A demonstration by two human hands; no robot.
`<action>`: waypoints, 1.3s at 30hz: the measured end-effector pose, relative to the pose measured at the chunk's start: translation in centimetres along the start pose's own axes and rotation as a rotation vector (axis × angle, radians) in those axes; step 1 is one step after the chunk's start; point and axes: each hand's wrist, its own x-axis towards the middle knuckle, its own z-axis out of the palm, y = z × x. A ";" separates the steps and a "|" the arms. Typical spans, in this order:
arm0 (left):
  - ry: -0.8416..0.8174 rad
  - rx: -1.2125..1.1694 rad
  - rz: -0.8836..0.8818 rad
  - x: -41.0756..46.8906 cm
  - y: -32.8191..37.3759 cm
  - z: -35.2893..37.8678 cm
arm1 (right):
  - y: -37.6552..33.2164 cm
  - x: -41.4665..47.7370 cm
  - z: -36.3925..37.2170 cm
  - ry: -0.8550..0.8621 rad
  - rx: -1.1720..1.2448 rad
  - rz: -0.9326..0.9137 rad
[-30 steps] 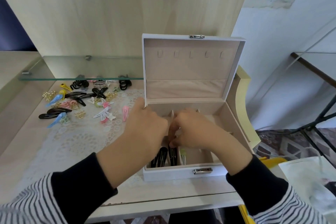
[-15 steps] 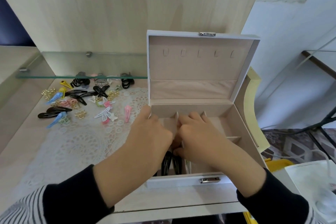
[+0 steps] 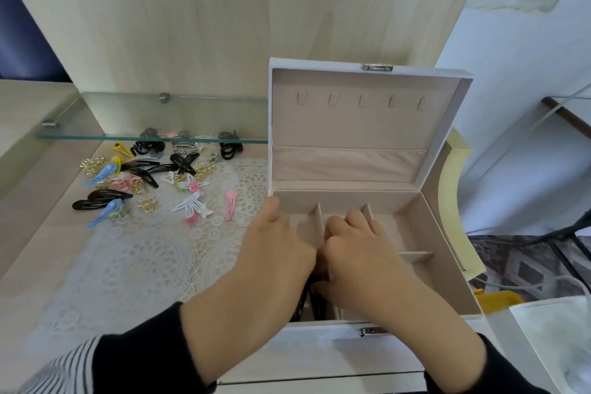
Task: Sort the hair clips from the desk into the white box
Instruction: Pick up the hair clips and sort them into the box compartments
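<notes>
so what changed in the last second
Hardly anything. The left hand and right hand stay together inside the white box, over the black snap clips in its front compartments; any grip is hidden. The view drew closer. The hair clip pile on the lace mat and the open lid are unchanged.

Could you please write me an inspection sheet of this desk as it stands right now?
Surface: wooden desk with a lace mat under the work.
Job's things: white box open, lid upright; black clips in a front compartment; loose hair clips of several colours piled at the back left of the mat.
Clutter: nothing seen.
Hands: left hand and right hand are together over the front compartments; what they hold is hidden.
Cables: pale cable on the floor at right.
Surroundings: glass shelf above the clips, wood panel behind, yellow object beside the desk.
</notes>
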 end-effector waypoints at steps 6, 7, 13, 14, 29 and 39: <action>0.371 -0.226 -0.010 -2.4 -1.9 -0.1 | 0.8 -0.5 -1.8 0.032 0.228 0.015; 0.474 -0.286 -0.014 -2.8 -2.4 0.3 | 0.8 -0.4 -2.0 0.048 0.274 0.025; 0.872 -0.592 -0.145 -4.5 -6.0 1.9 | -0.6 1.2 -3.2 0.291 0.580 0.097; 0.912 -0.618 -0.193 -4.5 -6.7 2.3 | -1.2 1.7 -3.4 0.341 0.619 0.107; 1.009 -0.793 -0.568 -2.9 -13.2 13.0 | -13.9 8.1 -2.2 0.485 0.639 0.146; 0.809 -0.682 -0.610 -1.0 -12.7 17.1 | -15.6 11.9 5.3 0.577 0.479 0.391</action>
